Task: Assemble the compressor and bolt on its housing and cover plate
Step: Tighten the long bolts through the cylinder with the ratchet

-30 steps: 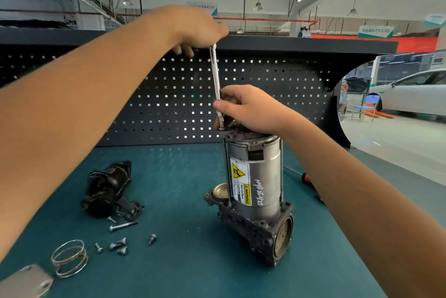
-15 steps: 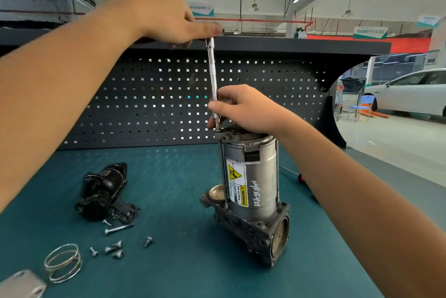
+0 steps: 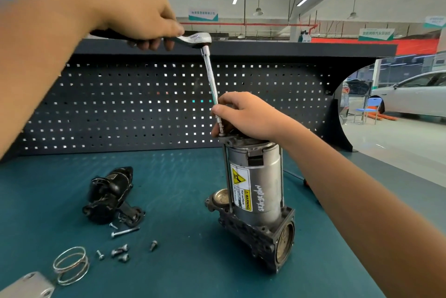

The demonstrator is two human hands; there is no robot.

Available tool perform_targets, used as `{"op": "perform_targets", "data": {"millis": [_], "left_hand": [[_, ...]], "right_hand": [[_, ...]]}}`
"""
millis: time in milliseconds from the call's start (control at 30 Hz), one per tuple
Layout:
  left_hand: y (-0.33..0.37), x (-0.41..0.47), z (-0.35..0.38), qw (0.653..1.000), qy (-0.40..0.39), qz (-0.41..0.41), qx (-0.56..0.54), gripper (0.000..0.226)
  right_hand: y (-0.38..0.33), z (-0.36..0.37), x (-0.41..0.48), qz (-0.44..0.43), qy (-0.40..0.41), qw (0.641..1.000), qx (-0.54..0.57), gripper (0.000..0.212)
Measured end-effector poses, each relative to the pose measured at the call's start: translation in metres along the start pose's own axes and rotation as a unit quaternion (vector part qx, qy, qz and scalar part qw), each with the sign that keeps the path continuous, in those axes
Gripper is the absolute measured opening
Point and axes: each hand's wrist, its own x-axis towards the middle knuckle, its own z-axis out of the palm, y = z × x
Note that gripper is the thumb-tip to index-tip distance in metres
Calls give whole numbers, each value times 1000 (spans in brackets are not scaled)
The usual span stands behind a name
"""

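At the fingertips: right hand (image 3: 248, 116) pinches the lower end of the long chrome extension bar (image 3: 212, 88) between thumb and forefinger, its other fingers curled over the top casting; left hand (image 3: 142, 18) is wrapped shut round the black grip of the polished steel ratchet wrench (image 3: 193, 39), handle level, head on top of the bar
Bar and bolt: the bar leans slightly from upright; its tip sits on a fastener at the left corner of the grey cast top plate (image 3: 237, 139); the socket itself is too small to make out
Task's thing: the silver cylindrical compressor motor with its dark cast-metal base block (image 3: 255, 201) stands upright, right of centre on the teal bench mat (image 3: 181, 189); thin long through-bolts run down its sides
Further out: a black moulded housing part (image 3: 108, 196) lies on its side to the left, well apart; loose small steel bolts (image 3: 120, 250) lie scattered near it; a coiled wire spring ring (image 3: 71, 265) and a flat grey metal cover plate (image 3: 26, 285) sit at the near left edge
Step, as I judge it: running down a through-bolt; housing and plate not yet fitted
Risks: the tilted bar could slip off the head or cross-thread the bolt; a side pull on the high handle could tip the tall unit, since only the pinching hand steadies it; loose bolts could roll
Writing: yellow label reads "WARNING" and "Hot surface"; finer print unreadable; handwritten marks on the casing cannot be made out; background signs illegible
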Motion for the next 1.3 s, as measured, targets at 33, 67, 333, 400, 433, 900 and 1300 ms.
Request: {"op": "perform_targets", "data": {"millis": [33,67,333,400,433,900,1300], "left_hand": [[2,0,3,1000,11,0,17,36],[5,-1,5,999,24,1,34,37],[13,-11,6,986,92,137,27,37],[5,-12,9,980,101,170,-10,41],[0,-10,12,978,106,174,-34,45],[-1,3,36,946,245,109,183,63],[8,12,36,933,282,143,170,68]], "right_hand": [[0,0,0,-5,5,1000,-9,24],[1,0,-1,-10,12,1000,-20,26],[4,-6,-4,-30,27,998,41,27],[4,-7,-5,-38,27,999,27,23],[3,-7,-5,-40,24,999,14,24],[8,-3,1,-3,85,993,-77,41],[10,-5,-3,-33,86,994,-52,46]]}}
